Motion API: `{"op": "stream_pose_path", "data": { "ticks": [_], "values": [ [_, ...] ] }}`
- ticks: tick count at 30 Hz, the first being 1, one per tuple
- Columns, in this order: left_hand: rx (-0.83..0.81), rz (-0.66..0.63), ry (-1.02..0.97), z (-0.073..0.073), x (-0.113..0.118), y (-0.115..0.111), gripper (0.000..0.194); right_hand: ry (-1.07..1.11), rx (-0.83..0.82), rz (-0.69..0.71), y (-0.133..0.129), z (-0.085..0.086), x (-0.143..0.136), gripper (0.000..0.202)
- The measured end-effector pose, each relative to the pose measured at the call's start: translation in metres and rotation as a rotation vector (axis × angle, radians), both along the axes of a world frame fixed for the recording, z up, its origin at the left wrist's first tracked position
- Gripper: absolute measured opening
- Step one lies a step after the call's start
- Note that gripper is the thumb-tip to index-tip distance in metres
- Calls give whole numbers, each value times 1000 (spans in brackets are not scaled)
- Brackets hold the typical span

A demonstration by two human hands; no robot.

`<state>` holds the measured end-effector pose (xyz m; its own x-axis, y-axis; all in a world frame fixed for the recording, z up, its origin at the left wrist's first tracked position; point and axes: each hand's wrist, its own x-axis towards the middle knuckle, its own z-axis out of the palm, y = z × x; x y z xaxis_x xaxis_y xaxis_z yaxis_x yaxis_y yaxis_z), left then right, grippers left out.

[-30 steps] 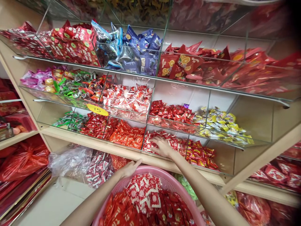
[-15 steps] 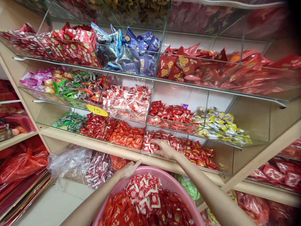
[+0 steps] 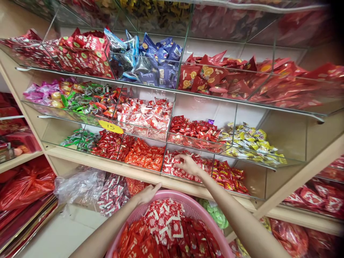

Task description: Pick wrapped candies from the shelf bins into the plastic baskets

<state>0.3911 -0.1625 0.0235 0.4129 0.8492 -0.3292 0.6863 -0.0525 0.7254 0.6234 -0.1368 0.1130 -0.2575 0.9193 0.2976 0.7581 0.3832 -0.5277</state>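
A pink plastic basket [image 3: 189, 196] sits low in front of me, with red-and-white wrapped candies [image 3: 165, 218] heaped among orange-red and dark red packets. My left hand [image 3: 146, 194] is at the basket's far left rim, one digit stretched along the edge and the other fingers mostly hidden; it seems to grip the rim. Over a bottom-shelf bin of small red-and-white candies [image 3: 169, 163] hovers my right hand [image 3: 188, 165]. Its fingers are curved and apart from the thumb, and no candy shows between them.
Clear partitions and front panels [image 3: 193, 141] divide the shelves into candy bins. A yellow tag [image 3: 110, 126] marked 15 hangs at left centre. The wooden shelf edge [image 3: 107, 165] runs just beyond the basket. Clear plastic bags [image 3: 77, 184] lie below it.
My right hand has lifted slightly off the red-and-white candies, its fingers now more curved and the thumb apart. My left hand and the basket have stayed in place.
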Motion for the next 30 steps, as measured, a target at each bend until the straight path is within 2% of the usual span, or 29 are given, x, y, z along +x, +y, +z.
{"op": "stream_pose_path", "data": {
  "ticks": [3, 7, 11, 15, 23, 30],
  "values": [
    [-15, -22, -18, 3, 0, -2, 91, 13, -10, -17, -1, 7, 10, 38],
    [-10, -14, -4, 5, 0, -3, 90, -146, -14, -57, -12, 12, 15, 35],
    [11, -5, 26, 2, 0, -1, 92, -185, 75, -47, -28, 6, 7, 29],
    [18, -6, 37, -1, -1, 1, 94, -165, 43, 25, -38, -2, 4, 26],
    [11, -2, 13, 1, 0, -1, 93, -299, 56, -123, -33, -9, 21, 27],
    [-1, -3, -3, 2, 0, -2, 93, -423, 52, -218, -33, -15, 14, 27]
  ]
}}
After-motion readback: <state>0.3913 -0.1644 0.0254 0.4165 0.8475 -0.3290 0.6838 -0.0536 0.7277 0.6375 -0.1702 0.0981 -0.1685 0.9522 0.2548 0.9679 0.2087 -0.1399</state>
